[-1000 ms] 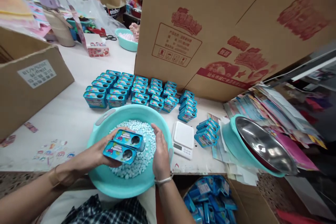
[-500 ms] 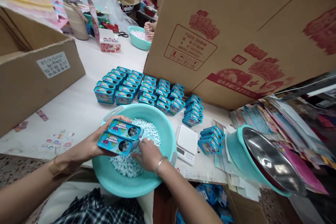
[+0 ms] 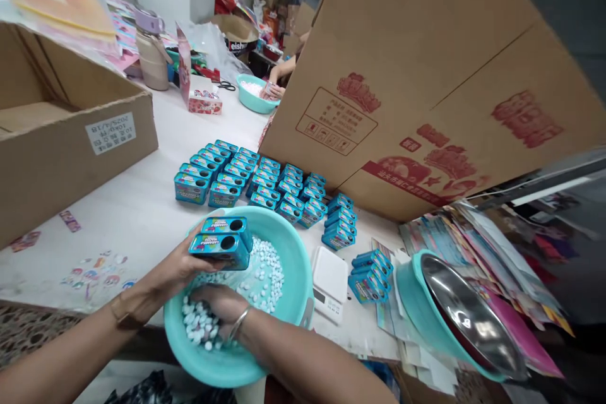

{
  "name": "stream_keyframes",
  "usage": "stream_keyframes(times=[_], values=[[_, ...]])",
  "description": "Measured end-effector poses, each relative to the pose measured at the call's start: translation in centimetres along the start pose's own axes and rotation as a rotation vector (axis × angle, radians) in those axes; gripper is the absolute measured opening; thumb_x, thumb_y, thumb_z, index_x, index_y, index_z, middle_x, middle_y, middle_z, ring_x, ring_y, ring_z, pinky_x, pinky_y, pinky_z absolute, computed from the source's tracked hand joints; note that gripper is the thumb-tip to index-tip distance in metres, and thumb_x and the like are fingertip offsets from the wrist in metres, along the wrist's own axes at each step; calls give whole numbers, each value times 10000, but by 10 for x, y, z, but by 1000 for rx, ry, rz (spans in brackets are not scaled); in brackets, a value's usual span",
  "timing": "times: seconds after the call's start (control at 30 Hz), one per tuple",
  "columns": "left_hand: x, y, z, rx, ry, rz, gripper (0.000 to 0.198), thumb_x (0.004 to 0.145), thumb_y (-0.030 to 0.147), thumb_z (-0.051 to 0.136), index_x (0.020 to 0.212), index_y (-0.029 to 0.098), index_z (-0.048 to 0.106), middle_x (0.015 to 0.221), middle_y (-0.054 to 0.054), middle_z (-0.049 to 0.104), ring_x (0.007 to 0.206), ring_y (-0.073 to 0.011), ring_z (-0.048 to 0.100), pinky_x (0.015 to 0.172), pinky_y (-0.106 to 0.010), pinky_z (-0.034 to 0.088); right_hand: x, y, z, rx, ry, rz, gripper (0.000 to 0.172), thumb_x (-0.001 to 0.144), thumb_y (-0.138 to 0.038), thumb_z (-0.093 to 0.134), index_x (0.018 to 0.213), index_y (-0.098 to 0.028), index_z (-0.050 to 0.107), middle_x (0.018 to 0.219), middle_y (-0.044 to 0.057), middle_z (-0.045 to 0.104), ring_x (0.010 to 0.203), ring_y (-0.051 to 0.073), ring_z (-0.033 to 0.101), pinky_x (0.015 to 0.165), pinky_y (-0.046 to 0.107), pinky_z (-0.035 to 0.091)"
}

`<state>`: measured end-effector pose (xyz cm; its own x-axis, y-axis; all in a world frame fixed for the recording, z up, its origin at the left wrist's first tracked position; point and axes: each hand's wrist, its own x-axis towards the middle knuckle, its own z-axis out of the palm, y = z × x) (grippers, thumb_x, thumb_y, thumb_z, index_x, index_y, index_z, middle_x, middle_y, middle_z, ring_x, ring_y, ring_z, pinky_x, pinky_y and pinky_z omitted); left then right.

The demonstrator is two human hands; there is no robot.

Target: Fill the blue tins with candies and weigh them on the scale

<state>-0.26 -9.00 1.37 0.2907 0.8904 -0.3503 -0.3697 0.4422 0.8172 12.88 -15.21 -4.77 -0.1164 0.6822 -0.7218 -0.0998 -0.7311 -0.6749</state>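
Observation:
My left hand (image 3: 182, 268) grips two blue candy boxes (image 3: 222, 241) side by side, their round holes facing up, above a teal basin (image 3: 293, 278). The basin holds several small white candies (image 3: 262, 274). My right hand (image 3: 213, 306) is down in the basin's near side, fingers curled into a heap of the candies.
Rows of blue boxes (image 3: 250, 180) stand on the white table beyond the basin, with smaller stacks (image 3: 367, 268) at right. A white scale (image 3: 331, 281), a tilted steel bowl (image 3: 466, 312), large cardboard cartons (image 3: 426, 76) and another person's hands at a far teal basin (image 3: 253, 91).
My right hand slid from the basin's right side down to its near left part, into the candies. The left hand tilted the two boxes a little upward.

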Motion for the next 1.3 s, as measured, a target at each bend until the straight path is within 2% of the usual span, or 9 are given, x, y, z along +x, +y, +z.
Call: stream_keyframes(times=[0.1,0.2,0.33,0.43,0.57,0.67,0.87,1.03,1.3], values=[[1,3,-2,-86,-67,-37,768,519,221,936,1264,231,749,1224,-122,897,1215,-437,831,1077,-524,682,-2,-23,-14,3,-219,344,239,722,-380,801,683,-221,627,569,-15,550,419,140,427,389,249,328],[3,5,-9,-70,-116,5,706,538,253,947,1223,232,778,1178,-107,904,1208,-436,830,1081,-530,675,-22,-48,-42,158,-319,376,149,747,-299,743,745,-194,638,629,-14,577,410,103,415,381,194,255],[6,-1,-17,146,-107,199,1036,612,279,983,1573,302,598,1419,-99,831,1307,-404,786,1082,-470,665,-58,-64,-80,453,-140,195,155,822,-274,722,789,-211,585,659,-40,586,434,68,373,431,154,190],[8,-13,-15,397,-115,368,946,706,338,936,1578,288,575,1501,-119,761,1384,-401,730,1189,-509,596,-79,-70,-90,654,56,26,173,837,-281,731,816,-228,567,688,-40,611,476,82,417,471,151,219],[10,-36,-3,627,-40,436,827,672,317,831,1465,239,605,1427,-133,738,1372,-428,699,1244,-610,522,-90,-82,-74,826,273,-176,106,852,-300,672,823,-249,584,715,-9,653,585,148,585,559,233,462],[10,-52,6,729,-11,439,824,659,303,794,1457,238,602,1423,-140,725,1376,-447,673,1217,-620,530,-86,-89,-50,905,446,-392,77,882,-351,627,861,-278,611,756,14,697,712,213,705,761,413,649],[1,-57,16,771,-60,502,793,677,267,760,1457,272,617,1430,-122,734,1396,-436,662,1229,-598,522,-79,-89,-19,730,655,-768,211,880,-478,622,984,-297,650,937,52,772,966,272,780,950,476,652],[-2,-52,19,760,-73,497,779,683,272,749,1451,254,618,1452,-153,712,1416,-460,641,1247,-651,482,-87,-94,-21,574,648,-822,226,858,-482,664,963,-283,660,1000,50,763,980,251,714,904,406,599],[-11,-45,29,704,-31,515,727,791,354,791,1477,243,577,1474,-154,691,1400,-435,659,1254,-630,507,-93,-101,-34,637,546,-893,199,818,-432,785,898,-274,695,942,21,746,996,221,702,1019,407,569]])
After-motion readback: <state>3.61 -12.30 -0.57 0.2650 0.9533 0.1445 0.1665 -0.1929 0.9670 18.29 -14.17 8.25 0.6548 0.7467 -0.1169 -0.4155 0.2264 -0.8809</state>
